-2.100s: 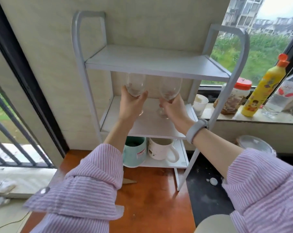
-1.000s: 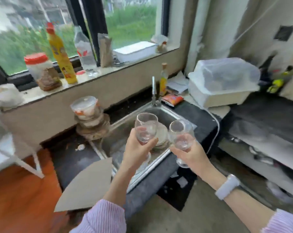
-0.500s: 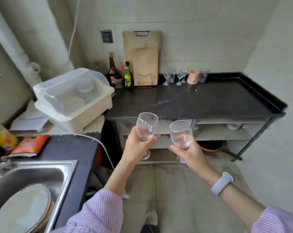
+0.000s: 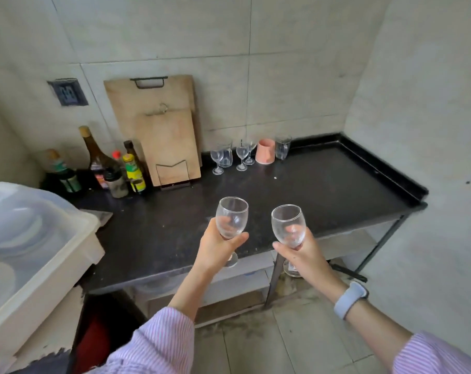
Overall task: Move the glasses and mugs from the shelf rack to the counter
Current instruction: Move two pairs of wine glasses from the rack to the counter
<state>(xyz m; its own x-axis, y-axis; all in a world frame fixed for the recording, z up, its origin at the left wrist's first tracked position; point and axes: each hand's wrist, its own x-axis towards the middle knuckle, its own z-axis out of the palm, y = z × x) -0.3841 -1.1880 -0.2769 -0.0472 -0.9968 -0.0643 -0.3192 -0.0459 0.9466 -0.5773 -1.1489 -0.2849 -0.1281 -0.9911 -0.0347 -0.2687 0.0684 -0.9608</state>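
My left hand (image 4: 216,248) grips a clear wine glass (image 4: 232,215) upright by the bottom of its bowl. My right hand (image 4: 304,255) grips a second wine glass (image 4: 288,224) the same way, to the right of the first. Both glasses hang in the air over the front edge of the black counter (image 4: 323,195). At the counter's back stand several small stemmed glasses (image 4: 230,157), a pink mug (image 4: 265,151) and a clear glass mug (image 4: 282,147). The shelf rack is out of view.
Two wooden cutting boards (image 4: 161,130) lean on the wall at the back left, with several bottles (image 4: 112,168) beside them. A white dish box with a clear lid (image 4: 26,238) sits at the left. Shelves lie under the counter.
I have turned from the rack past the sink and come close to the black counter. Both hands still hold their glasses, which now hang over the counter's front edge.
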